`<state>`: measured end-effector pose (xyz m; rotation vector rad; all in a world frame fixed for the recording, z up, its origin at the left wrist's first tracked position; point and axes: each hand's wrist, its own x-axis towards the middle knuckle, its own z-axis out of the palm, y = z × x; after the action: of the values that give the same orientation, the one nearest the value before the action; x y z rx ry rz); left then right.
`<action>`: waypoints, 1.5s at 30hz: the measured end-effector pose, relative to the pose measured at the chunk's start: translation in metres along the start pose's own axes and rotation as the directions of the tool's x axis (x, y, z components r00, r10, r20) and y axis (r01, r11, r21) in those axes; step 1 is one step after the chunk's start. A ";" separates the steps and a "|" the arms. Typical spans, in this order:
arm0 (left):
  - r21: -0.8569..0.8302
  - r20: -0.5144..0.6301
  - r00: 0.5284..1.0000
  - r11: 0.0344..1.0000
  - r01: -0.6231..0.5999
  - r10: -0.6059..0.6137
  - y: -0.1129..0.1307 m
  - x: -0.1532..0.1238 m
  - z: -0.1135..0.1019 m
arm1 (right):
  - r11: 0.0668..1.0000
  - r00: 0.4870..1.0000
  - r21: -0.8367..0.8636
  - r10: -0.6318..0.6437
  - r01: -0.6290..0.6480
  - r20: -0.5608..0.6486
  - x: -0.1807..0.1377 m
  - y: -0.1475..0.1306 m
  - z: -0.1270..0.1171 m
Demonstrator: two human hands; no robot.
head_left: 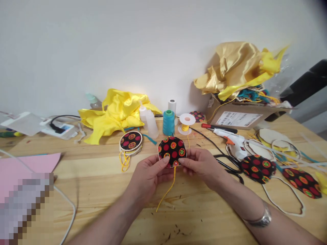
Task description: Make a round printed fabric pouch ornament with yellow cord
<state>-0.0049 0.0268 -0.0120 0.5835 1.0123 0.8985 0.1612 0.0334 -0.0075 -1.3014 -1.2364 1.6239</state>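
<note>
Between my two hands is a round fabric-covered disc (pixel 172 150), black with red dots and small flowers. My left hand (pixel 150 172) pinches its lower left edge, thumb on the front. On the right side my right hand (pixel 200 166) grips the edge the same way. A yellow cord (pixel 167 194) hangs from the bottom of the disc down over the table. Beyond the disc stand a teal thread spool (pixel 168 123) and a white spool with yellow cord (pixel 186 123). To the left lies a stack of similar discs (pixel 131 141) with yellow cord loops.
Yellow satin (pixel 114 110) lies behind a white squeeze bottle (pixel 152 123). A cardboard box (pixel 233 114) holds fabric at the back right. Right of my hands are a glue gun (pixel 233 141), black cable, patterned pieces (pixel 258 169) and a thin outline frame (pixel 286 195). Pink paper (pixel 30 166) lies left.
</note>
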 end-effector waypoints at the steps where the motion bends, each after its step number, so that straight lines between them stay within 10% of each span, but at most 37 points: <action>1: 0.022 0.013 1.000 1.000 0.002 -0.002 -0.001 0.000 0.000 | 1.000 1.000 0.002 -0.007 0.007 -0.002 0.000 0.000 0.000; 30: 0.081 0.027 0.997 0.994 -0.071 0.069 -0.007 0.002 -0.001 | 0.995 1.000 -0.097 -0.016 0.014 -0.020 -0.001 -0.001 0.004; 34: 0.032 -0.043 0.996 0.997 -0.075 0.076 0.000 0.002 -0.001 | 0.842 0.907 -0.498 -0.356 0.207 -0.225 -0.011 0.001 0.002; 37: 0.006 -0.054 0.995 0.997 -0.083 0.083 0.003 0.002 -0.002 | 0.620 0.776 -0.685 -0.618 0.382 -0.127 -0.019 0.002 0.003; 45: 0.008 0.030 0.996 0.996 -0.090 0.090 -0.001 -0.001 0.000 | 0.994 0.971 0.026 -0.094 0.102 -0.220 -0.002 0.003 0.005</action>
<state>-0.0047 0.0252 -0.0126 0.6529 0.9702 0.9620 0.1571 0.0299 -0.0097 -1.3348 -1.1135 1.3866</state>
